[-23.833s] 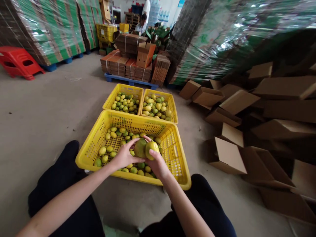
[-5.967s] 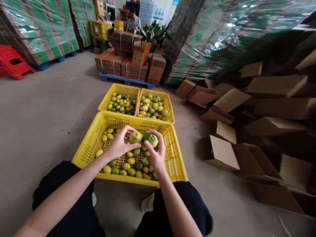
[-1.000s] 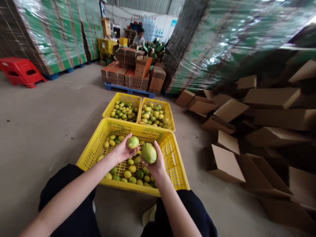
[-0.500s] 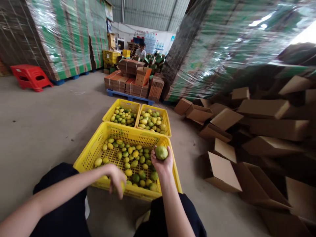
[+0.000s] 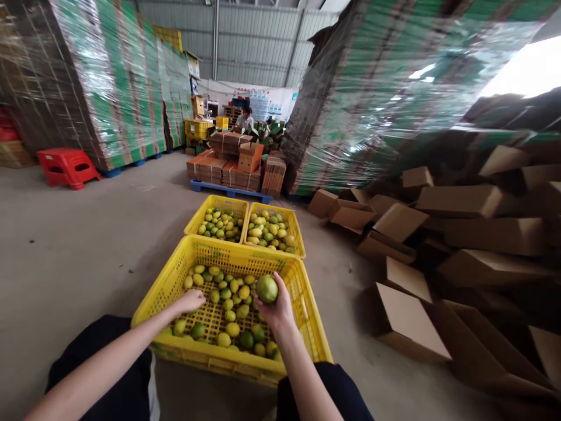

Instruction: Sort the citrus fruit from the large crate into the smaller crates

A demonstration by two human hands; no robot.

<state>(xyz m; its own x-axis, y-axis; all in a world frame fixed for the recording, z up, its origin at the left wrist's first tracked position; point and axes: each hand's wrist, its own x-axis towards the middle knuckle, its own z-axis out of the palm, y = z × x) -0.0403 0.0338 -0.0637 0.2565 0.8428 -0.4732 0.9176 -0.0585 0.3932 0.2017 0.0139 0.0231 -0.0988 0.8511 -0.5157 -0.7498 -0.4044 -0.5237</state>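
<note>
My right hand (image 5: 279, 309) holds a large green lemon (image 5: 267, 289) palm up, above the right side of a big yellow plastic crate (image 5: 177, 270). The fingers are wrapped round the fruit from behind and the side. Over the left part of the same crate, my left hand (image 5: 191, 300) is closed, fingers curled down; what they hold, if anything, is hidden. Loose yellow and green lemons (image 5: 242, 311) lie spread over the crate's slatted floor. Some lemons on the right are covered by my right hand and forearm.
Two smaller yellow crates (image 5: 246, 224) of lemons stand against the far side. Behind them is a blue pallet (image 5: 230, 190) of flattened cartons. Open cardboard boxes (image 5: 409, 318) are piled at right. A red stool (image 5: 69, 168) stands at left, near wrapped stacks. Another person (image 5: 245, 120) is at the back.
My left hand has moved from the near edge, where it held a yellowish lemon, forward into the crate. My right hand has shifted left and lower with the green lemon. The view has tilted up.
</note>
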